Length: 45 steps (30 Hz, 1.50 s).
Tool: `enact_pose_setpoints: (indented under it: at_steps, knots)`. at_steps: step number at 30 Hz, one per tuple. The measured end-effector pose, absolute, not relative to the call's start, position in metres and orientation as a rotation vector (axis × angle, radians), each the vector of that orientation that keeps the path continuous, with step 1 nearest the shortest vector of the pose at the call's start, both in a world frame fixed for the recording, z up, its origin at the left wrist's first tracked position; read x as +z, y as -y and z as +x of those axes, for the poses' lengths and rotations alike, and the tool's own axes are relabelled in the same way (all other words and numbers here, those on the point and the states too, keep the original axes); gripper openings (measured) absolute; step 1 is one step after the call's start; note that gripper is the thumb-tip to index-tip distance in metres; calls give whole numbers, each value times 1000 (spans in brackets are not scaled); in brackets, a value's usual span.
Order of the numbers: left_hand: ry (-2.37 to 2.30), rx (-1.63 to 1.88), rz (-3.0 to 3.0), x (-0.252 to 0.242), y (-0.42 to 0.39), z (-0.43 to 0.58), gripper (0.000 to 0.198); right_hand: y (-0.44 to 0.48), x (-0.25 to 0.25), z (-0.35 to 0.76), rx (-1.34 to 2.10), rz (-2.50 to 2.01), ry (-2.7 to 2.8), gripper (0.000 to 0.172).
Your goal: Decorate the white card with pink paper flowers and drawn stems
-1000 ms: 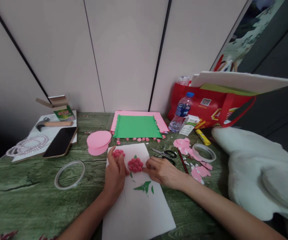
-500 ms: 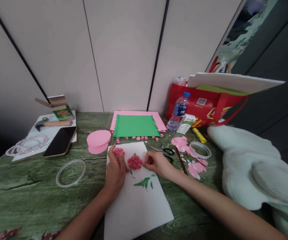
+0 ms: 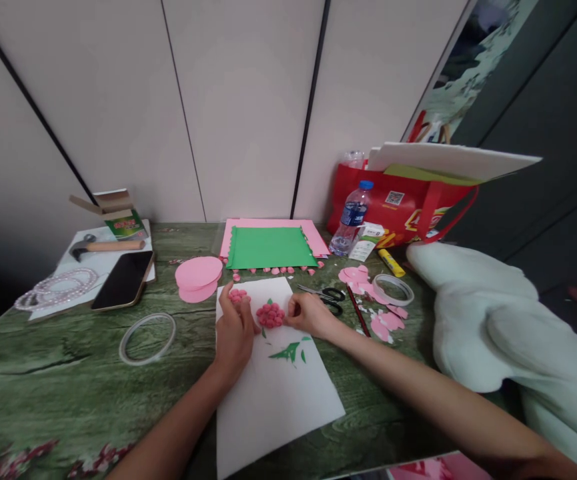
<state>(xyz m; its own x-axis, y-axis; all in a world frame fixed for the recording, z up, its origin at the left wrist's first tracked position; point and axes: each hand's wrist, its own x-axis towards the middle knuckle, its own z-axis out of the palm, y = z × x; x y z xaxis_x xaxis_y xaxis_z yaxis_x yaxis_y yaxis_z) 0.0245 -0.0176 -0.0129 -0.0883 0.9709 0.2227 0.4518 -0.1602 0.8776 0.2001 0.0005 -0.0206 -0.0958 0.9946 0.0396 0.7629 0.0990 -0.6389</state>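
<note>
A white sheet of paper (image 3: 273,427) lies in front of me with a round cluster of pink paper roses (image 3: 270,314) on it. My left hand (image 3: 235,333) rests on the sheet left of this cluster, its fingers apart. It partly covers a second pink cluster (image 3: 239,295). On the cluster's right edge, my right hand (image 3: 312,315) has thumb and forefinger pinched together; whatever is between them is too small to make out. Green paper leaves (image 3: 288,351) lie below the cluster, and a small green leaf shows at its top.
Scissors (image 3: 324,293), a dark red pencil (image 3: 358,311), pink paper scraps (image 3: 386,324) and a tape roll (image 3: 393,291) lie to the right. A green paper panel (image 3: 272,247) sits behind. Leftward are pink circles (image 3: 199,273), another tape roll (image 3: 127,343), a phone (image 3: 123,280) and a hammer (image 3: 113,246).
The camera view has shifted slightly, and a pink printed item now shows at the bottom edge. Both hands stay in nearly the same place beside the rose cluster.
</note>
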Motion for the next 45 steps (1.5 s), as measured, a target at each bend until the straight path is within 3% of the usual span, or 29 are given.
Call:
enact_pose_setpoints:
  at_steps: [45]
  knots:
    - [-1561, 1217, 1616, -10, 20, 25, 46, 1, -15, 202, 723, -1608, 2006, 12]
